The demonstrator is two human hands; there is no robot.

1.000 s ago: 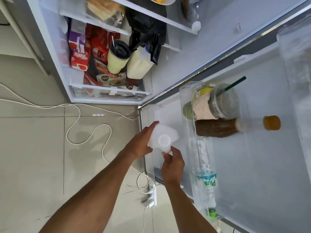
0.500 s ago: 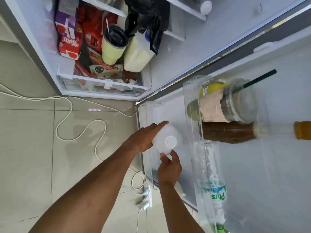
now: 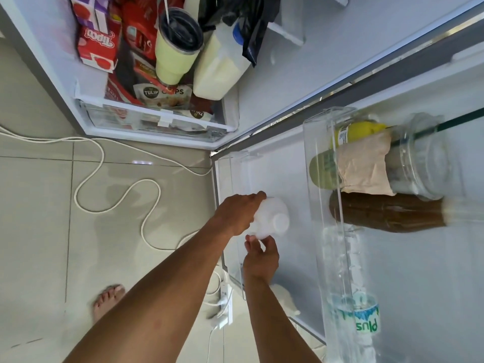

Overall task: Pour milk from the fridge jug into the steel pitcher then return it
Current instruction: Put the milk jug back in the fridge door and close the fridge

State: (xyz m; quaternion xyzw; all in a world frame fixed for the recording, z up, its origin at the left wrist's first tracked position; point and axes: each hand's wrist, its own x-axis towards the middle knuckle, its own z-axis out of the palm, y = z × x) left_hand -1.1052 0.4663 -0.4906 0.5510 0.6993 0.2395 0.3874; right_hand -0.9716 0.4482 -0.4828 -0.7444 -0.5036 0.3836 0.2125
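a: head view — which step is this?

b: my read is the return. the left hand has its grip wrapped over the shoulder of the milk jug, which sits low in the bottom door bin of the open fridge door. the steel pitcher isn't in view.

a: and the other hand?

b: the right hand is just below the left grip, its fingertips pinched narrow at the jug's near edge, by the white cap. i can't tell whether it grips or only steadies.

a: what does the next move call for?

b: probably seating the jug upright in the bin, then loosening both grips and drawing back. right of the grips, a higher bin holds a brown bottle, so there's little room that way.
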